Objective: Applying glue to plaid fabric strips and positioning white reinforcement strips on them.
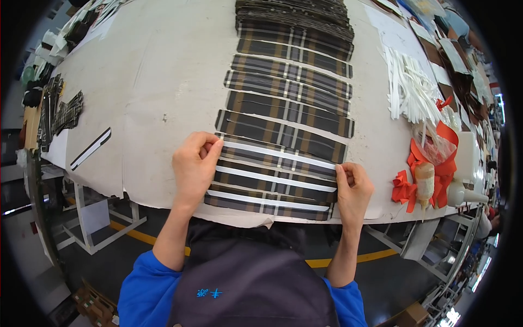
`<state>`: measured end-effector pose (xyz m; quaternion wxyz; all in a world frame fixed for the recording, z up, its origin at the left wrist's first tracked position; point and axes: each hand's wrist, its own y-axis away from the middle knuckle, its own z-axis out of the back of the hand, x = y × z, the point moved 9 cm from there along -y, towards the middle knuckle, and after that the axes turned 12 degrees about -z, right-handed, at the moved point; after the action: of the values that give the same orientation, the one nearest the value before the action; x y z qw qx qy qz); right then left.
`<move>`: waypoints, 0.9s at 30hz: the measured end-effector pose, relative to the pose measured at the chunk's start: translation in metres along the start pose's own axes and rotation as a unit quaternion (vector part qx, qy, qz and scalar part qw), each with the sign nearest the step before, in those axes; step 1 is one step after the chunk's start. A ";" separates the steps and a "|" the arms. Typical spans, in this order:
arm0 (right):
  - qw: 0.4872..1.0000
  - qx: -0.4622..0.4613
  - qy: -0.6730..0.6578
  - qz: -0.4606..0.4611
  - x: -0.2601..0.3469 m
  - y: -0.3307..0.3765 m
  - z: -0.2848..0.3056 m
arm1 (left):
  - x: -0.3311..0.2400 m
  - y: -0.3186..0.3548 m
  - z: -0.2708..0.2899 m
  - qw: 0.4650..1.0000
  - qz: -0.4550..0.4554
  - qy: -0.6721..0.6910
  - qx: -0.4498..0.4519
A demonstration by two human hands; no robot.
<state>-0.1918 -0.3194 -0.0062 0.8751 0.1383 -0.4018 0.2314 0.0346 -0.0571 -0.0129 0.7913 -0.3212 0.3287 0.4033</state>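
Between my two hands a narrow white strip (261, 147) stretches across a dark plaid fabric piece (226, 140). My left hand (195, 169) has thumb and fingers pinched together at the strip's left end. At its right end my right hand (355, 191) pinches in the same way. Nearer to me, a second white strip (272, 180) and a third white strip (267, 201) lie lengthwise on other plaid pieces. Beyond my hands several bare plaid pieces (289, 109) run away in an overlapping row. A thick stack of plaid pieces (294, 16) stands at the far end.
On the right lie a heap of white strips (411, 87), red cloth (449, 155), a cream nozzle bottle (424, 182) and a white bottle (466, 195). At left are plaid scraps (68, 111) and a dark piece with a white strip (91, 148). The table's edge (158, 204) runs before me.
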 end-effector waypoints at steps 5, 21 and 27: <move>1.000 0.019 0.000 -0.002 0.000 -0.002 -0.001 | -0.004 -0.002 -0.001 1.000 -0.018 -0.014 0.010; 0.999 -0.011 0.014 0.036 0.004 0.001 0.000 | -0.007 0.000 -0.006 0.999 -0.020 -0.034 -0.005; 0.999 -0.009 0.018 0.038 0.002 0.001 -0.002 | -0.009 0.001 -0.006 0.998 -0.031 -0.063 -0.004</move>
<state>-0.1900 -0.3174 -0.0054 0.8741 0.1108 -0.3930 0.2629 0.0284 -0.0655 -0.0099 0.8210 -0.3087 0.2665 0.3996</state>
